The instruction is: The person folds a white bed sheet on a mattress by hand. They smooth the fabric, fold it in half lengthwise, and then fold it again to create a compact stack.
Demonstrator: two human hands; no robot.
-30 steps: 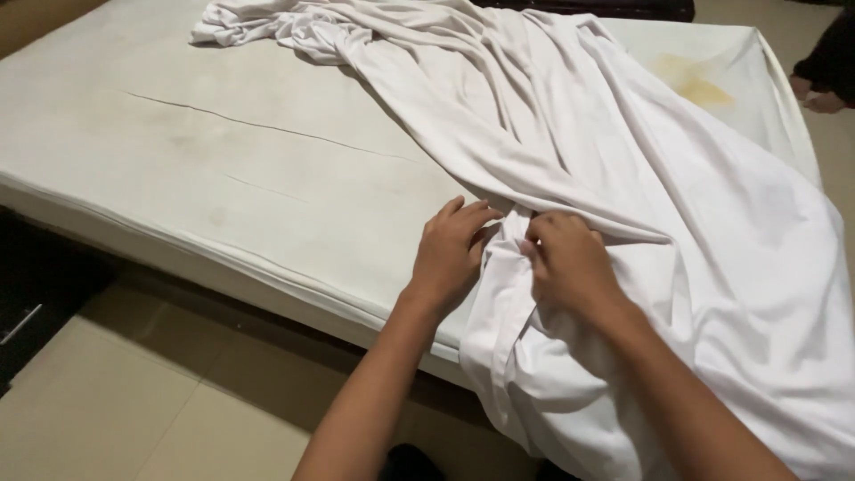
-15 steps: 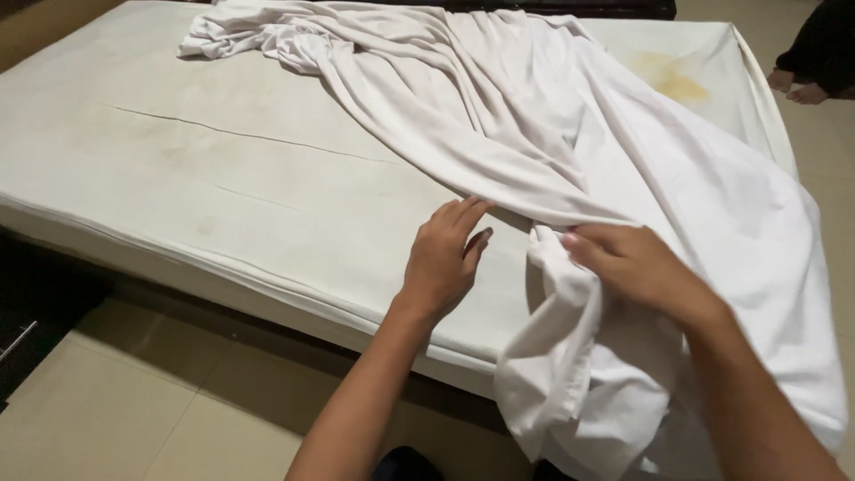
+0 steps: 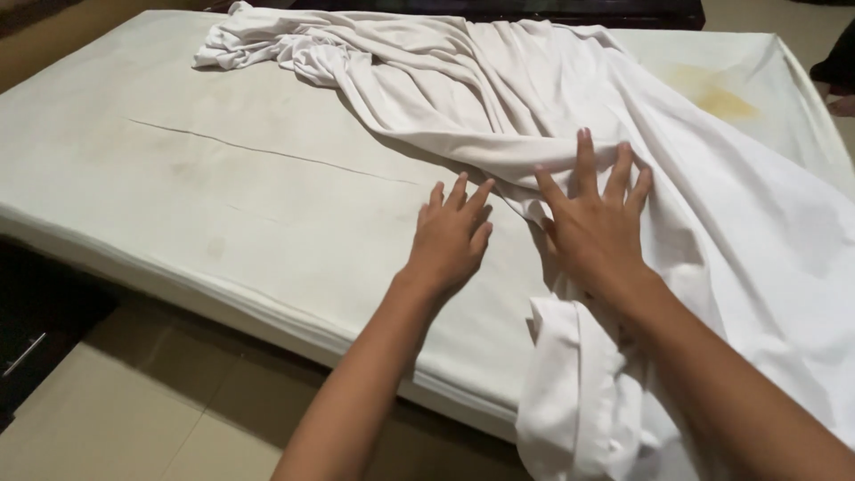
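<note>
Two open hands pressed flat: left hand (image 3: 450, 239) on the bare off-white mattress (image 3: 223, 196), right hand (image 3: 595, 227) on the crumpled white cotton sheet (image 3: 712, 223), mostly unspread, one edge overhanging.

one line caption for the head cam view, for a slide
Left hand flat on the bare cream mattress, right hand spread on the crumpled white bed sheet draped over its edge.

flat hands (image 3: 525, 232), white sheet (image 3: 712, 223), mattress (image 3: 223, 205)

Sheet (image 3: 552, 107) on mattress (image 3: 178, 205)
</note>
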